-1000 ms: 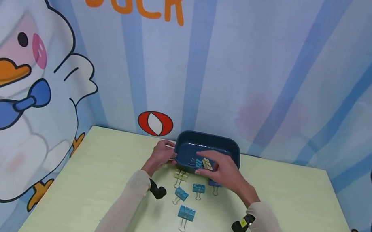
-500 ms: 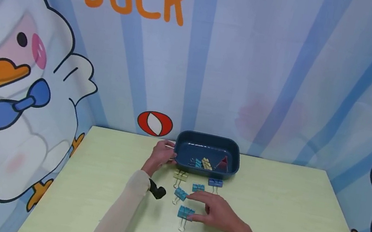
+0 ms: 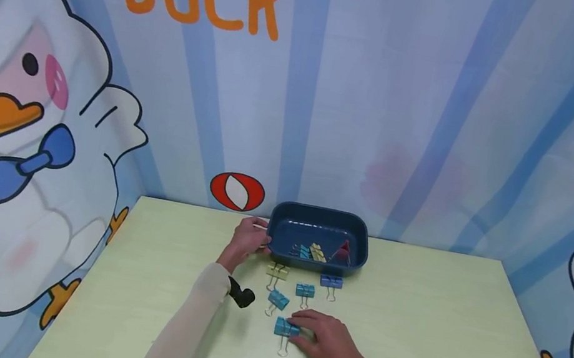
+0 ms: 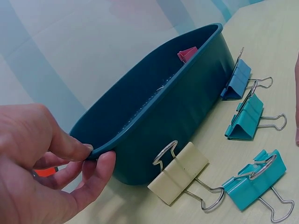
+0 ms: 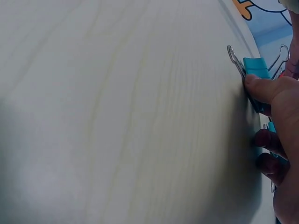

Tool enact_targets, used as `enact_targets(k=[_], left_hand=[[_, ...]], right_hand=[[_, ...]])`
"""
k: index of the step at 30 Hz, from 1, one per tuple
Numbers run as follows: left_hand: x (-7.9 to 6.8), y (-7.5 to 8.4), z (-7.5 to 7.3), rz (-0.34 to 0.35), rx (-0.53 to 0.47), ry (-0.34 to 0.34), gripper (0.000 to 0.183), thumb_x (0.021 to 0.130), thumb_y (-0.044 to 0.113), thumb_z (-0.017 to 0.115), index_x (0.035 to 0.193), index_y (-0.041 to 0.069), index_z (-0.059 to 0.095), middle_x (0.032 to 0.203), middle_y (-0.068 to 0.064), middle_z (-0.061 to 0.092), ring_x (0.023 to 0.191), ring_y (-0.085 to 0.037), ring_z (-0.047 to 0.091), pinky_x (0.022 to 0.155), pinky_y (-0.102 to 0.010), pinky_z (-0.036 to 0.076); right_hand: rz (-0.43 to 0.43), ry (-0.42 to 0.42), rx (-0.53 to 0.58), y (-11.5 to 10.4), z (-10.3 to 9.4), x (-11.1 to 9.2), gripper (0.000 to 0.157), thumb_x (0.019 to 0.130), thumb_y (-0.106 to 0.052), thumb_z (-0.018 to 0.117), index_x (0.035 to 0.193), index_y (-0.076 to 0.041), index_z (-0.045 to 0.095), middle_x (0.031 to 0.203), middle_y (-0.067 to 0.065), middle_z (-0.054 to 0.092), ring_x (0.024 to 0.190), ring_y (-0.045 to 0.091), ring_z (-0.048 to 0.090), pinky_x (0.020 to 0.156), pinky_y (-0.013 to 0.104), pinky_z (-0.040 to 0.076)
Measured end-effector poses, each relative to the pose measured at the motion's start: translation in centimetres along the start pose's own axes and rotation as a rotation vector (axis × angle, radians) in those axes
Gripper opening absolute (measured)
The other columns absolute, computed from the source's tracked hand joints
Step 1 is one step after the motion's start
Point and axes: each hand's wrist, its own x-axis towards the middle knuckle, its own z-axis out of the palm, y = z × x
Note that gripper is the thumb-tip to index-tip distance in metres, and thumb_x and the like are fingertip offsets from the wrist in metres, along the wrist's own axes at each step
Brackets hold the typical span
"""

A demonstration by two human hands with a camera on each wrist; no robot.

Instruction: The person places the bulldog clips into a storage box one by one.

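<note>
A dark blue tray stands at the back of the table, and my left hand pinches the rim at its left end between thumb and fingers. My right hand has thumb and fingers on either side of the nearest teal binder clip, pinching its right end while it sits on the table. In the right wrist view the thumb presses against this clip. Just beyond lie two more teal binder clips, a cream binder clip and a blue binder clip.
Inside the tray lie a pink binder clip, a cream clip and a teal clip. The pale wooden table meets a printed cloth backdrop just behind the tray.
My right hand has come from over the tray toward the table's front and now grips the nearest teal binder clip. A pink clip shows in the tray. The left hand stays on the rim.
</note>
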Motion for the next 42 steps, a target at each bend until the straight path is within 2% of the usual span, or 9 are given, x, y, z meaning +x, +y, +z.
enact_targets(k=[4,11,16,19,23,27,32,37,42], left_hand=[[0.0,-0.1,0.0,0.001,0.005,0.005,0.035,0.096,-0.004,0.060,0.132,-0.006,0.056,0.119,-0.028,0.068,0.100,-0.040,0.072,0.084,-0.045,0.063],[0.1,-0.2,0.1,0.009,0.005,0.013,0.034,0.095,-0.005,0.061,0.129,-0.005,0.057,0.113,-0.025,0.069,0.088,-0.030,0.073,0.083,-0.044,0.063],[0.0,-0.2,0.1,0.009,0.001,0.016,0.034,0.095,-0.006,0.061,0.129,-0.006,0.057,0.112,-0.025,0.069,0.095,-0.037,0.073,0.082,-0.043,0.063],[0.0,-0.2,0.1,0.004,0.003,0.019,0.035,0.095,-0.006,0.061,0.129,-0.006,0.057,0.112,-0.024,0.069,0.098,-0.039,0.072,0.082,-0.044,0.063],[0.1,-0.2,0.1,-0.002,0.005,0.018,0.036,0.095,-0.006,0.061,0.130,-0.006,0.056,0.112,-0.024,0.069,0.099,-0.040,0.071,0.085,-0.046,0.062],[-0.1,0.0,0.0,0.001,0.005,0.006,0.037,0.095,-0.005,0.060,0.132,-0.007,0.056,0.117,-0.027,0.068,0.098,-0.039,0.071,0.085,-0.046,0.062],[0.0,0.1,0.0,0.004,0.011,0.004,0.037,0.095,-0.005,0.061,0.132,-0.006,0.056,0.117,-0.027,0.068,0.085,-0.028,0.072,0.083,-0.043,0.063],[0.3,0.0,0.2,0.002,0.023,0.033,0.037,0.093,-0.008,0.061,0.129,-0.007,0.057,0.109,-0.023,0.069,0.079,-0.024,0.073,0.079,-0.041,0.064],[0.6,0.0,0.2,-0.009,0.035,0.046,0.037,0.092,-0.008,0.061,0.129,-0.007,0.058,0.107,-0.022,0.069,0.080,-0.026,0.073,0.073,-0.037,0.064]], right_hand=[[0.004,0.002,0.026,-0.1,-0.2,0.0,0.034,0.100,-0.036,0.070,0.131,-0.021,0.074,0.128,-0.007,0.071,0.121,0.017,0.065,0.102,0.047,0.053],[-0.063,0.018,0.059,-0.1,-1.0,0.2,0.028,0.098,-0.027,0.073,0.126,-0.021,0.076,0.125,-0.009,0.072,0.119,0.014,0.066,0.104,0.045,0.053],[-0.065,0.005,0.085,-0.4,-2.4,0.6,0.027,0.098,-0.025,0.073,0.125,-0.023,0.076,0.126,-0.010,0.071,0.119,0.011,0.065,0.101,0.040,0.055],[-0.084,0.012,0.096,-0.8,-3.8,1.0,0.027,0.098,-0.024,0.073,0.125,-0.021,0.077,0.125,-0.007,0.072,0.097,0.006,0.067,0.082,0.029,0.057],[-0.144,0.051,0.088,-1.0,-5.9,2.1,0.026,0.098,-0.022,0.074,0.123,-0.019,0.077,0.124,0.000,0.073,0.066,0.000,0.052,0.059,0.020,0.047],[-0.190,0.086,0.040,-1.0,-8.3,3.5,0.027,0.098,-0.020,0.073,0.125,-0.018,0.076,0.125,0.002,0.073,0.063,-0.003,0.049,0.057,0.019,0.047],[-0.214,0.134,-0.019,-1.1,-11.6,5.6,0.027,0.099,-0.019,0.072,0.125,-0.015,0.076,0.128,0.006,0.071,0.063,-0.003,0.053,0.060,0.024,0.050],[-0.179,0.208,-0.019,-0.9,-14.4,7.8,0.028,0.098,-0.017,0.074,0.126,-0.013,0.076,0.128,0.007,0.071,0.062,0.001,0.058,0.060,0.026,0.053],[-0.136,0.275,-0.011,-0.4,-16.6,9.8,0.030,0.099,-0.017,0.072,0.128,-0.012,0.074,0.130,0.010,0.070,0.050,0.002,0.051,0.056,0.029,0.051]])
